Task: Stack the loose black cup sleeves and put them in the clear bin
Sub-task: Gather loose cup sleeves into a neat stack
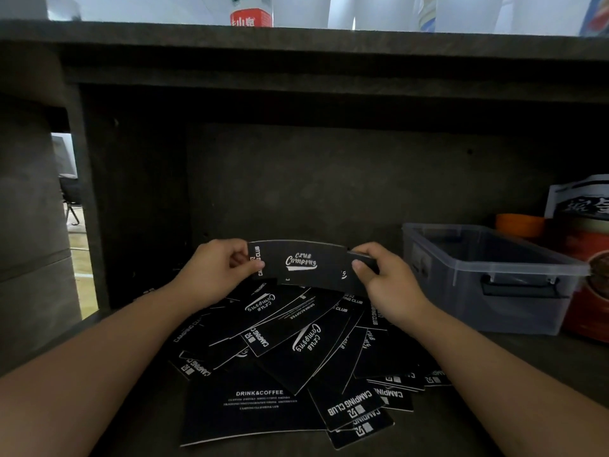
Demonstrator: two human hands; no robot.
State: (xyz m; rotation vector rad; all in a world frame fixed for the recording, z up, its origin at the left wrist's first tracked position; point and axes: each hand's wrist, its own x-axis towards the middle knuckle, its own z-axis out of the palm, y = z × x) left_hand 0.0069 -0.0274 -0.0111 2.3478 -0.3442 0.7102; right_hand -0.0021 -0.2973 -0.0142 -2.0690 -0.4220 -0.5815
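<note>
A flat black cup sleeve (301, 263) with white "Camping Club" lettering is held up above the shelf between both hands. My left hand (217, 272) pinches its left end and my right hand (385, 278) pinches its right end, where more sleeves seem stacked behind it. Below them lies a loose pile of several black sleeves (290, 354), fanned out over the dark shelf. The clear bin (487, 278) stands to the right of my right hand, with nothing visible inside.
The shelf is a dark recess under a thick counter (296, 37). An orange container (520, 225) and red printed packaging (590, 291) sit behind and right of the bin. A red-labelled bottle (251, 14) stands on the counter. A gap at the left shows the floor.
</note>
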